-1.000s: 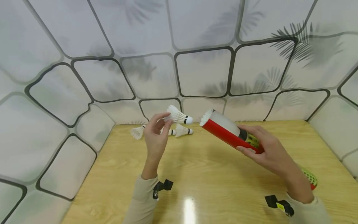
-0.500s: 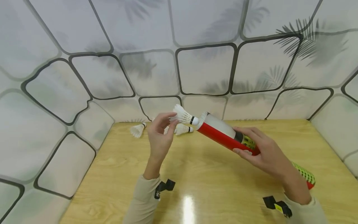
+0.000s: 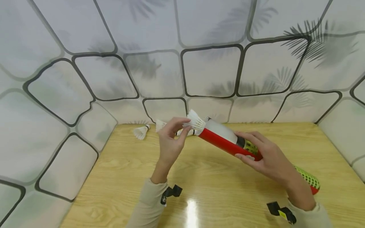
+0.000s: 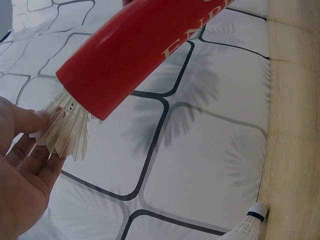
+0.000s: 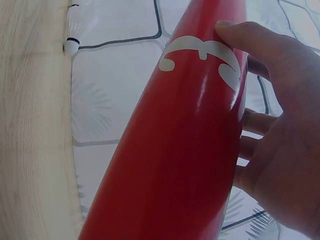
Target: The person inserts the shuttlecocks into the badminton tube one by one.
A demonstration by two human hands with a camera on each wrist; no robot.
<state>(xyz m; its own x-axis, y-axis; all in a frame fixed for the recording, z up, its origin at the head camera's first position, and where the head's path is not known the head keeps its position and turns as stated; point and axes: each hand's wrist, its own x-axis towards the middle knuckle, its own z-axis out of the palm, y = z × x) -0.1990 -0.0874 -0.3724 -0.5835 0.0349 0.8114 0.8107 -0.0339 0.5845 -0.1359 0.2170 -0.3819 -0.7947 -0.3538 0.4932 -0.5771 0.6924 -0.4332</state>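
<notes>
My left hand (image 3: 172,141) pinches a white feather shuttlecock (image 3: 196,121) by its skirt, between thumb and fingertips. In the left wrist view, the cork of that shuttlecock (image 4: 67,127) is hidden inside the mouth of a red shuttlecock tube (image 4: 125,60), while its feathers stick out. The tube, tilted with its mouth up and to the left, has a silver panel and a yellow-green patterned end in the head view. My right hand (image 3: 271,158) grips it near the lower end, thumb on the near side and fingers wrapped over the far side.
Several loose shuttlecocks lie at the back of the wooden table (image 3: 137,177), one at the left (image 3: 140,132), others partly behind my left hand. A yellow-green and red cylinder (image 3: 309,180) lies at the right, partly behind my right forearm. A patterned cloth backdrop (image 3: 211,72) rises behind the table.
My left hand has moved right with the shuttlecock, and its cork has gone into the tube's mouth. My right hand has brought the tube slightly left.
</notes>
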